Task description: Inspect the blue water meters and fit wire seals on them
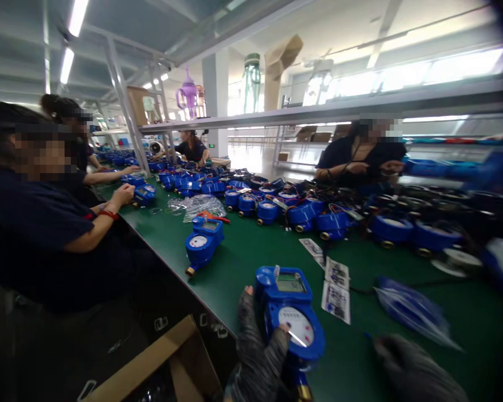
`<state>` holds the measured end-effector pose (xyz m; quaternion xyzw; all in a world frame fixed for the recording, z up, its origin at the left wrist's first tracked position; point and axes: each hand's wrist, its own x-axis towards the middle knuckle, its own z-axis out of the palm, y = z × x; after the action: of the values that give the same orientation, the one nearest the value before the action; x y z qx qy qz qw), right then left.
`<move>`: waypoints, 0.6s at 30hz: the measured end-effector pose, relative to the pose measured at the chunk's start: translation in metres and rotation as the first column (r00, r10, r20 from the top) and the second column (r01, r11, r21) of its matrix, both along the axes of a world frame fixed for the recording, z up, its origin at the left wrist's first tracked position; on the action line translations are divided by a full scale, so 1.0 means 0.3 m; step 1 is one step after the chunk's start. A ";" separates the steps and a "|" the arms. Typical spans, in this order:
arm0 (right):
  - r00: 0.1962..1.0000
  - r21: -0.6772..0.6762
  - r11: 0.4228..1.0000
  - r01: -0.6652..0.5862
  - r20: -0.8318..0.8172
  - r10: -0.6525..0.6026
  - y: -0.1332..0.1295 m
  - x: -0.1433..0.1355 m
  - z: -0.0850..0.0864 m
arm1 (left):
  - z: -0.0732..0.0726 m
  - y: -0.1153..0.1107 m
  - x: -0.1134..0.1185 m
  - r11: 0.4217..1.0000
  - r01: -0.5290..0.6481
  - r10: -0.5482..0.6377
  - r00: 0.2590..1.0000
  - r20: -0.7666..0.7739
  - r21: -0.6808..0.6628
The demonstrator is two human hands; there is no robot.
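One blue meter (294, 319) is grasped by the left hand (257, 349) — whether the right hand (414, 368) is clenched, I cannot tell.

A factory assembly hall is indicated; blue meters (267, 212) are massed beyond the hands (255, 352) on a long green worktop (243, 251); dark-shirted workers (29, 206) are stationed leftward of the hands; tube lights (78, 18) are mounted high above.

Two blue meters (292, 312) are in the foreground on the bench (247, 248); those massed behind overlap too much to count. Four other people (25, 206) show. There are two gloved hands (417, 371), one orange tool (213, 216), one bagged blue item (413, 310), at least two printed papers (336, 301) and one open carton (148, 357). The shelf (235, 119) above carries one purple jug (188, 94) and one green-lidded bottle (251, 86).
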<state>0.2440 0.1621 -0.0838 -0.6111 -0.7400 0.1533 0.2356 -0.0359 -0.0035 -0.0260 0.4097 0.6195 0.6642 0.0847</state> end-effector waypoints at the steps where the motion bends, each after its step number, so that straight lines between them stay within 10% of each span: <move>1: 0.999 0.003 1.000 -0.031 0.018 0.031 -0.041 -0.006 0.051 | 0.008 -0.013 0.000 0.998 -0.065 0.067 0.992 -0.103 0.028; 6: 0.999 0.090 0.996 -0.019 0.048 0.014 -0.194 -0.115 0.245 | 0.040 -0.055 -0.014 0.987 0.051 0.028 0.877 -0.479 0.151; 13: 0.924 0.066 0.987 -0.147 0.366 0.113 -0.284 -0.215 0.253 | 0.020 -0.052 -0.022 0.978 0.175 -0.081 0.820 -0.566 0.113; 18: 0.967 0.007 0.990 -0.138 0.217 0.133 -0.286 -0.231 0.247 | -0.008 -0.039 -0.035 0.969 0.195 -0.075 0.815 -0.575 0.150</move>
<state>0.1747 0.0764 -0.0098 -0.5693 -0.8030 0.0933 0.1495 -0.0463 -0.0152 -0.0285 0.6372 0.5153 0.5648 -0.0971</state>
